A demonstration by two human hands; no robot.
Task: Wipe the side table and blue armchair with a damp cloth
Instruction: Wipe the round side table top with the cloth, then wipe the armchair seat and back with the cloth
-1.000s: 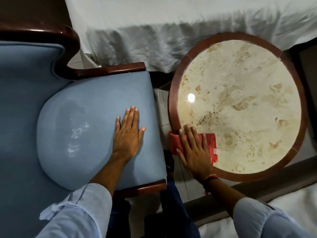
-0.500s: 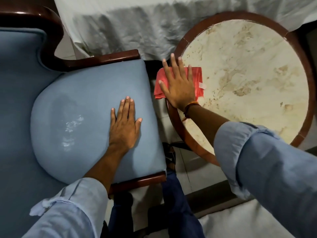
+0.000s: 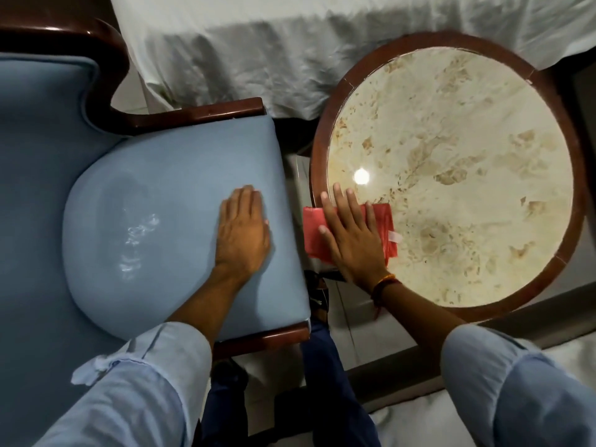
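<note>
A round side table (image 3: pixel 451 175) with a marble top and a brown wooden rim stands at the right. A red cloth (image 3: pixel 382 221) lies over its left rim, partly hanging past the edge. My right hand (image 3: pixel 350 233) presses flat on the cloth with fingers spread. The blue armchair (image 3: pixel 154 201) with dark wooden arms fills the left side. My left hand (image 3: pixel 242 233) rests flat on its seat cushion near the front edge, holding nothing. Pale marks show on the cushion to the left of that hand.
A bed with a wrinkled white sheet (image 3: pixel 258 53) runs along the top, close behind the chair arm and the table. White bedding (image 3: pixel 419 424) lies at the bottom right. My legs in dark trousers (image 3: pixel 322 382) stand in the narrow tiled gap between chair and table.
My right hand has slid the red cloth back along the table's left rim from the far side to the near side. My left hand has stayed on the chair seat.
</note>
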